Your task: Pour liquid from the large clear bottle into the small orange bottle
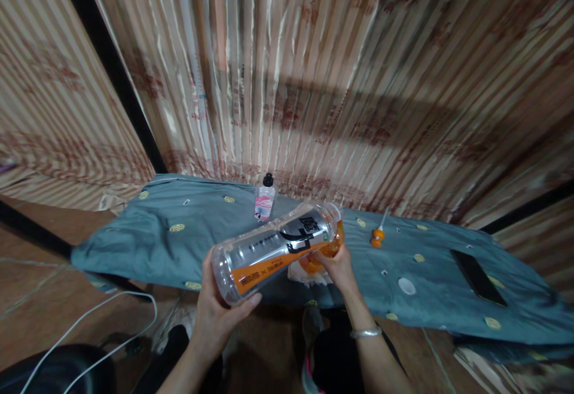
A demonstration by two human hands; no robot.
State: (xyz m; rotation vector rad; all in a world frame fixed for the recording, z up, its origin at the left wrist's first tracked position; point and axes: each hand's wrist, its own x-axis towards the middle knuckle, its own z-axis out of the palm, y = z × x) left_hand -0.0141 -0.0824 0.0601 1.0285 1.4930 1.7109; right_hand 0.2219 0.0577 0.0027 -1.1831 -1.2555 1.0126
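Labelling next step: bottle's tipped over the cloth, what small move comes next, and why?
Probably raise the neck end slightly. The bottle lies nearly flat, left hand at its base, right hand at the neck, orange liquid pooled there above the blue cloth; whether it is capped is unclear.

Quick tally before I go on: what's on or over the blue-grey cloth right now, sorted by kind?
Bottles: 2, the large orange-labelled bottle held tilted by the left hand and right hand, and the small black-capped bottle standing behind.
Screwdrivers: 1, the orange-handled screwdriver.
Phones: 1, the dark phone.
White discs: 1, the white disc.
Total: 5.
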